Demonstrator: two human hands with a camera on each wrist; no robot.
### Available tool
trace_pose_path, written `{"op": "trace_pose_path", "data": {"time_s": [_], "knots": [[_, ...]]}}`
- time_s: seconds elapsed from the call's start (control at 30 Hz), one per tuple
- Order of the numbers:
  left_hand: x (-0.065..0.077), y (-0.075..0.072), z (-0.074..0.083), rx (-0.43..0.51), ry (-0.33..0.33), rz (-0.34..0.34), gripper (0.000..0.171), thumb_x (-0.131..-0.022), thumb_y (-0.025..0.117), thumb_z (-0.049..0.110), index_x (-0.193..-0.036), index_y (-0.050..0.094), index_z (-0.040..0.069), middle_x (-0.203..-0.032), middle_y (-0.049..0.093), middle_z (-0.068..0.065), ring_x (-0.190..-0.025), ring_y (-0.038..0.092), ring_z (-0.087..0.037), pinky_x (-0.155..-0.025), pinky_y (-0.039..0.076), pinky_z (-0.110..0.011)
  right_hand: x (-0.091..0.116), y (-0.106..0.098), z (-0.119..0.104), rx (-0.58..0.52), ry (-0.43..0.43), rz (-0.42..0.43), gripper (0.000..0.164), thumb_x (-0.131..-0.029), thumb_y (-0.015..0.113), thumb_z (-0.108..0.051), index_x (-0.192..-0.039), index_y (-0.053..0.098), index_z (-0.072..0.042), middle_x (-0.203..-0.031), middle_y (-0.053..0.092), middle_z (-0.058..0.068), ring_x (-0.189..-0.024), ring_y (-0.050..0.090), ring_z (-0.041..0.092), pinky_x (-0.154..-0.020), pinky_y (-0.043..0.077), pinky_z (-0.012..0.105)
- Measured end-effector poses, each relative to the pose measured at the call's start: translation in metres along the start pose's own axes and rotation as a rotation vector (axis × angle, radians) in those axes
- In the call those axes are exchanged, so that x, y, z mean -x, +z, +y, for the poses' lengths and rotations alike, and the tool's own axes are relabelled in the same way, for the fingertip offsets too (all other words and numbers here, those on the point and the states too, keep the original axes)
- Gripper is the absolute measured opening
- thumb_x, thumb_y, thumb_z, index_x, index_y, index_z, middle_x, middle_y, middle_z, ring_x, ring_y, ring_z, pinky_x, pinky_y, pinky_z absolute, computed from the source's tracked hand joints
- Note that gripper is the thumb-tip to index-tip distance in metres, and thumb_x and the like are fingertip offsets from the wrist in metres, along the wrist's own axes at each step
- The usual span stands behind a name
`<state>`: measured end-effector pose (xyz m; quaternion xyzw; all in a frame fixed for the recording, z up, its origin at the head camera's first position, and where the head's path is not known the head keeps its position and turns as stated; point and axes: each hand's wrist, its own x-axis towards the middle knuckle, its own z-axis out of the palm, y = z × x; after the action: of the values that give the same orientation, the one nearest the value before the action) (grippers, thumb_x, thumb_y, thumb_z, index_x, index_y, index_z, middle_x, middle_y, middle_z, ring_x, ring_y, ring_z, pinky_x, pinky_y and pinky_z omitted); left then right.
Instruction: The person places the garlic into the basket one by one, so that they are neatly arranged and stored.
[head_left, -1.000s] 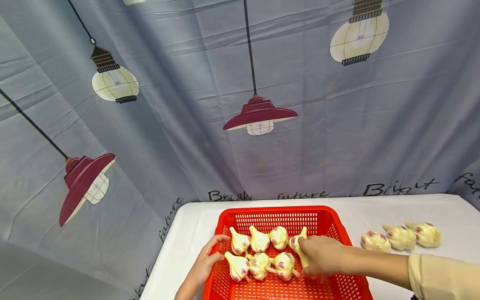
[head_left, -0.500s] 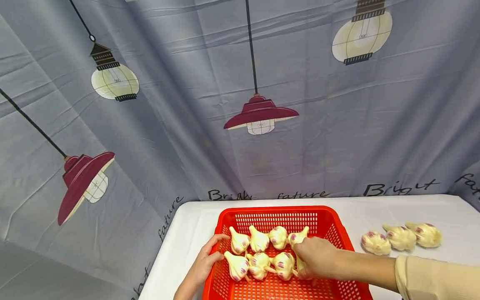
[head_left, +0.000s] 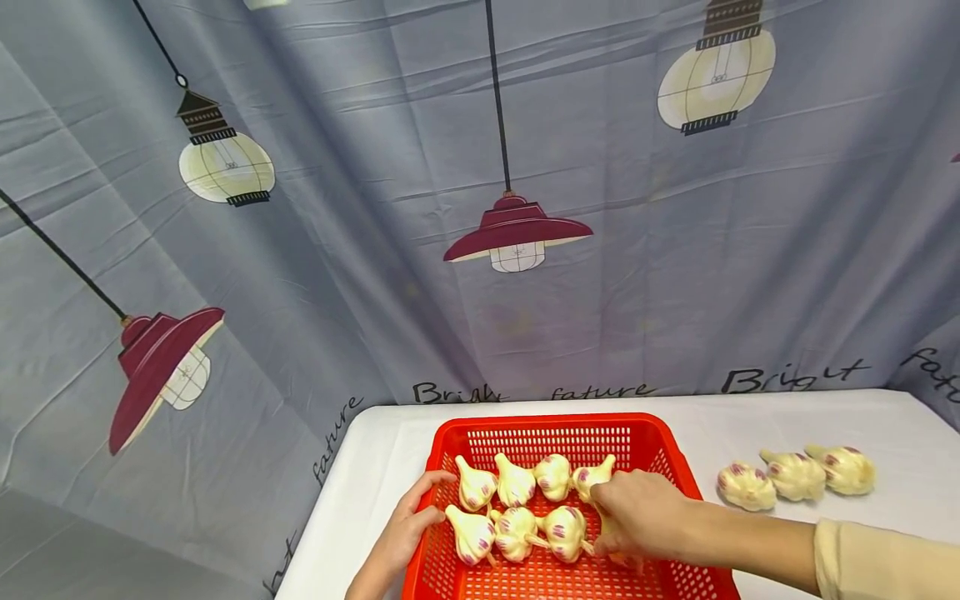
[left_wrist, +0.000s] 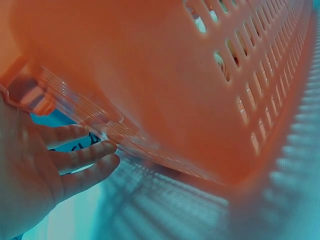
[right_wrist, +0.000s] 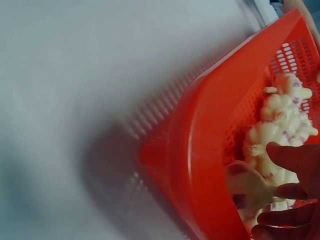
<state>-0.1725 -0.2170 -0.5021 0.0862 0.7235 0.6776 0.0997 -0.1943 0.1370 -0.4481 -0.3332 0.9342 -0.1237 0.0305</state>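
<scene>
In the head view, my left hand (head_left: 399,532) rests at the left rim of a red plastic basket (head_left: 555,420). Its thumb and a finger lie over the rim. The left wrist view has the other fingers (left_wrist: 82,155) fairly straight, outside the basket wall. My right hand (head_left: 648,512) reaches inside and holds a garlic bulb (right_wrist: 245,190) low in the front row, mostly hidden by the hand. Left of it lie front-row bulbs such as one garlic bulb (head_left: 564,532). Behind them stands a row of several more, its rightmost garlic bulb (head_left: 592,475) beside my right fingers.
Three loose garlic bulbs (head_left: 797,475) lie on the white table (head_left: 862,417) right of the basket, beyond my right forearm. A grey curtain (head_left: 360,292) printed with lamps hangs behind the table. The basket's high rim surrounds the bulbs.
My right hand has moved slightly left and down with its bulb, to the right end of the front row. The back-row bulb beside it shows more upright. My left hand stays put.
</scene>
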Motion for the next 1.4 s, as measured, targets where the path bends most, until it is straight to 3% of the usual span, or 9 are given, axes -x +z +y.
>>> {"op": "trace_pose_path", "data": {"time_s": [0.2, 0.63, 0.83, 1.07, 1.27, 1.4], "knots": [[0.000, 0.000, 0.001, -0.004, -0.002, 0.012, 0.053, -0.087, 0.050, -0.002, -0.140, 0.049, 0.002, -0.140, 0.046, -0.026, -0.110, 0.059, -0.029, -0.081, 0.058, -0.039, 0.002, -0.009, -0.001, -0.003, 0.018, 0.003, 0.036, -0.069, 0.089, -0.040, -0.070, 0.058, -0.022, -0.058, 0.045, -0.014, -0.052, 0.045, 0.009, -0.048, 0.041, 0.032], [0.001, 0.001, 0.002, 0.009, 0.003, 0.007, 0.052, -0.087, 0.050, -0.003, -0.139, 0.049, 0.002, -0.140, 0.046, -0.026, -0.111, 0.058, -0.030, -0.082, 0.057, -0.038, 0.001, -0.024, -0.001, -0.001, -0.026, 0.056, 0.038, -0.075, 0.086, -0.036, -0.067, 0.051, -0.024, -0.058, 0.039, -0.013, -0.052, 0.037, 0.007, -0.044, 0.034, 0.028], [0.001, 0.001, 0.002, 0.014, -0.004, 0.002, 0.052, -0.088, 0.049, -0.003, -0.139, 0.049, 0.003, -0.141, 0.045, -0.026, -0.111, 0.059, -0.030, -0.082, 0.057, -0.040, -0.001, -0.032, -0.004, -0.034, 0.049, 0.037, 0.033, -0.079, 0.083, -0.035, -0.067, 0.055, -0.024, -0.057, 0.043, -0.012, -0.052, 0.040, 0.007, -0.044, 0.035, 0.028], [0.001, 0.000, 0.002, 0.023, -0.016, -0.001, 0.052, -0.089, 0.048, -0.003, -0.140, 0.047, 0.002, -0.143, 0.044, -0.026, -0.112, 0.059, -0.030, -0.082, 0.058, -0.042, 0.001, -0.039, -0.001, -0.055, 0.111, 0.098, 0.036, -0.082, 0.078, -0.036, -0.064, 0.048, -0.025, -0.055, 0.040, -0.012, -0.051, 0.035, 0.005, -0.044, 0.030, 0.026], [0.001, 0.001, 0.003, 0.019, -0.008, 0.000, 0.053, -0.088, 0.048, -0.003, -0.140, 0.048, 0.002, -0.143, 0.044, -0.026, -0.114, 0.058, -0.030, -0.083, 0.057, -0.039, 0.007, -0.046, 0.005, -0.044, 0.136, 0.148, 0.020, -0.083, 0.079, -0.036, -0.082, 0.067, -0.020, -0.074, 0.059, -0.011, -0.064, 0.051, 0.006, -0.050, 0.043, 0.031], [0.002, -0.002, 0.004, 0.005, -0.013, 0.007, 0.053, -0.088, 0.050, -0.002, -0.140, 0.047, 0.001, -0.143, 0.044, -0.026, -0.114, 0.057, -0.029, -0.083, 0.057, -0.039, 0.011, -0.048, 0.009, -0.026, 0.152, 0.176, 0.025, -0.083, 0.080, -0.037, -0.093, 0.072, -0.015, -0.082, 0.063, -0.009, -0.070, 0.057, 0.009, -0.055, 0.048, 0.034]]}}
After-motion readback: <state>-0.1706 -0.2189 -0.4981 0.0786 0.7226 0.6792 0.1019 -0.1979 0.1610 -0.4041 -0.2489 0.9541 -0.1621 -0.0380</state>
